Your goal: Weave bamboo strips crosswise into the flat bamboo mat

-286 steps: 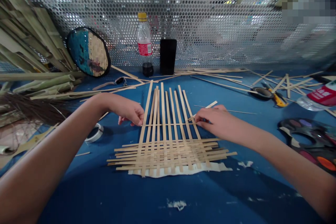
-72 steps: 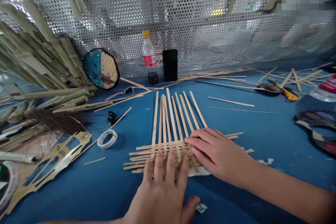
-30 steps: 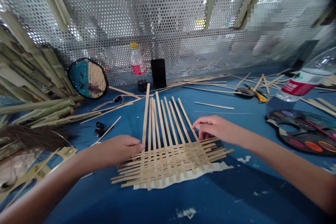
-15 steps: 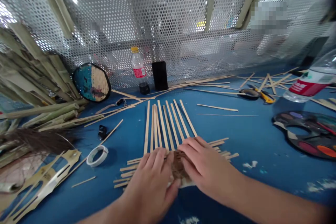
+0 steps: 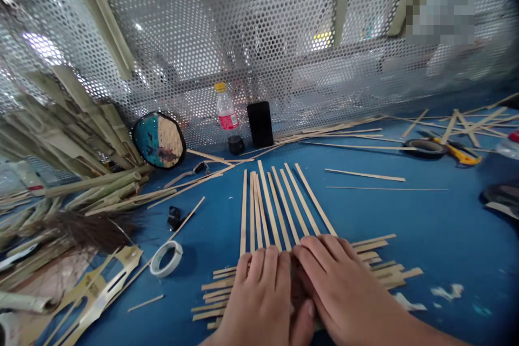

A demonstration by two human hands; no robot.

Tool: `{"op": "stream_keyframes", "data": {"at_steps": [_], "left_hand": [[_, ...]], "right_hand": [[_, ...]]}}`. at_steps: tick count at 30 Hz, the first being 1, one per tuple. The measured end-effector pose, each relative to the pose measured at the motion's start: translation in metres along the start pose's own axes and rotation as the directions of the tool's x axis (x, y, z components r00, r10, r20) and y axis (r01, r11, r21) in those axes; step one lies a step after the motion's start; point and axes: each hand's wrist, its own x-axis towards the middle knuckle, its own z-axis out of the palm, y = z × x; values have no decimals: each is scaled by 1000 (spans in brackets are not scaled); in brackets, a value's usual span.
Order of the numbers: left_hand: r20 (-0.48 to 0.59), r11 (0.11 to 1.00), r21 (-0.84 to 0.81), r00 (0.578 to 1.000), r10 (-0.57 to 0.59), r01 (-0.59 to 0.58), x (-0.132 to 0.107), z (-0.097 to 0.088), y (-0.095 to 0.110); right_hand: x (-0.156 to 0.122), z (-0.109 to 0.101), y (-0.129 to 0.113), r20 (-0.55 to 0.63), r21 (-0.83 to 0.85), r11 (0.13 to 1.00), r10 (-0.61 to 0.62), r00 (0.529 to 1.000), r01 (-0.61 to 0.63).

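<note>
A weave of flat, pale bamboo strips [image 5: 219, 294] lies on the blue table, its crosswise ends sticking out left and right of my hands. Long lengthwise strips [image 5: 280, 208] fan away from its far side. My left hand [image 5: 261, 286] is over the left part, fingers together and bent down at the far edge, thumb toward the near side. Beside it my right hand [image 5: 338, 284] grips the right part, its fingers also bent over the far edge. Most of the weave's middle, including a brown patch, is hidden under both hands.
Left lie a white tape roll [image 5: 166, 259], a cut-out template [image 5: 95, 286] and bamboo stalks [image 5: 105, 192]. A bottle [image 5: 227, 113], a black phone [image 5: 260, 124] and a round woven panel [image 5: 160, 140] stand along the perforated screen. Right are a yellow cutter [image 5: 462, 157], loose strips and a palette edge [image 5: 503, 200].
My view has shifted, so things on the table sit further right and lower, with the palette mostly out of frame. My hands stay on the weave, now covering more of the brown patch.
</note>
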Motion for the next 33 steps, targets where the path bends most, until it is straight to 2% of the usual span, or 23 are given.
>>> {"op": "stream_keyframes", "data": {"at_steps": [8,11,15,19,20,22,24,27,29,30,33], "left_hand": [[52,1000,-22,999,2,-1,5,-3,0],[15,1000,-2,1000,14,-13,4,-4,1],[-63,998,31,997,50,-48,1,-6,-2],[-178,973,169,966,190,-160,-2,-10,-12],[-178,961,201,957,229,-192,-2,-10,-15],[-107,944,202,952,287,-262,-2,-10,-22],[4,935,123,943,334,-332,-1,-9,-27],[103,932,18,928,359,-362,0,-10,-29],[73,932,25,930,360,-363,0,-12,-29],[42,924,44,924,379,-381,0,-13,-28],[-21,876,123,881,473,-467,-2,-8,-26]], "right_hand": [[-1,-1,-1,-47,-29,999,-29,998,28],[-1,-2,-1,-26,-15,1000,-20,999,19],[2,-6,-2,77,56,998,27,997,-32],[6,-24,-1,204,211,962,128,971,-171],[7,-32,1,228,266,942,148,962,-207],[13,-52,8,241,362,900,162,957,-243],[24,-73,27,183,386,895,163,969,-223],[54,-89,80,81,170,962,201,976,-212],[77,-85,129,114,-105,961,269,956,-258],[88,-79,153,160,-237,922,349,923,-308],[111,-53,212,171,-315,872,440,882,-374]]}}
